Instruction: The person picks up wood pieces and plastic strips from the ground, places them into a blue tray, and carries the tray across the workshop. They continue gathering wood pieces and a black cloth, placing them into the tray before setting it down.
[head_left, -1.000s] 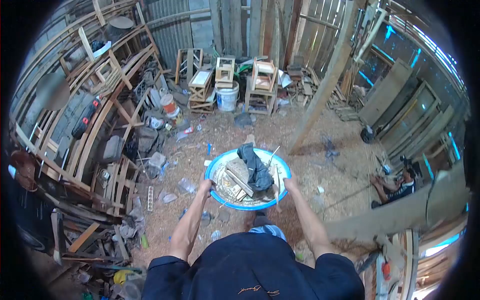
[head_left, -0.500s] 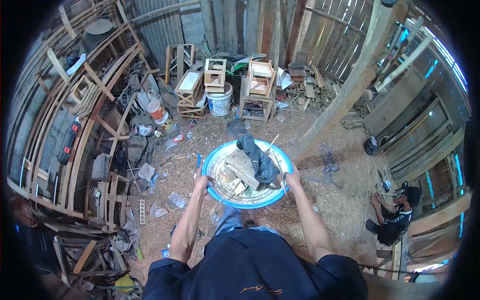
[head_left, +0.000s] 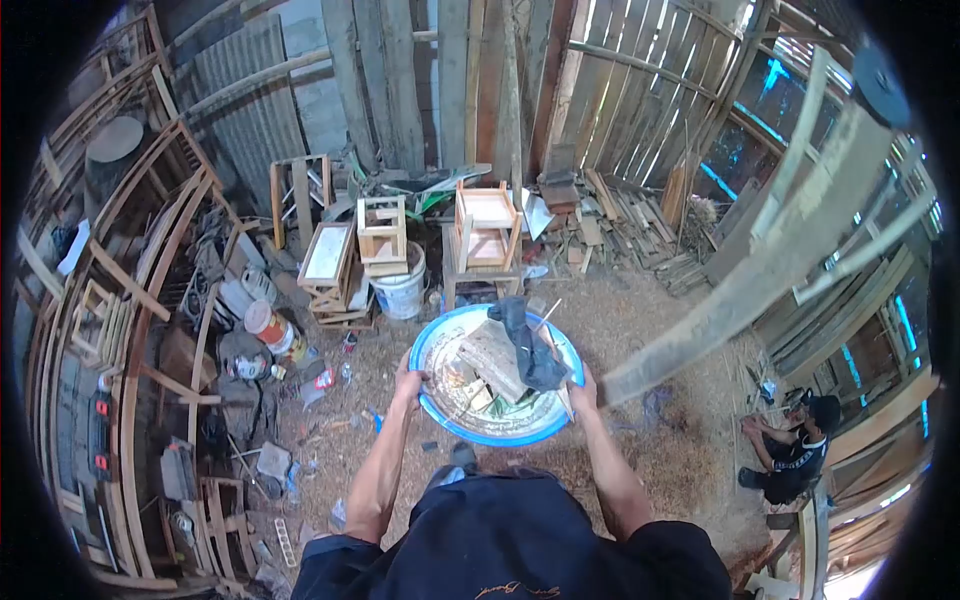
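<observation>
My left hand (head_left: 408,386) grips the left rim of a wide basin (head_left: 480,434) with a blue edge. On the opposite side, my right hand (head_left: 582,394) is closed round the rim. Inside the basin lie a flat grey board (head_left: 492,356), a crumpled dark plastic bag (head_left: 535,352), small wood pieces (head_left: 478,396) and a thin stick (head_left: 550,314). The basin is held in front of my body, above the littered ground.
Small wooden frames and a white bucket (head_left: 400,290) stand ahead. A slanting wooden post (head_left: 740,290) rises close on the right. A person (head_left: 795,450) sits at the far right. Wooden racks (head_left: 135,400) line the left; scrap wood (head_left: 620,225) lies by the wall.
The view has shifted forward, showing more of the back wall. The basin remains in both hands and appears slightly lower in view. The bucket and wooden frames now appear closer to it.
</observation>
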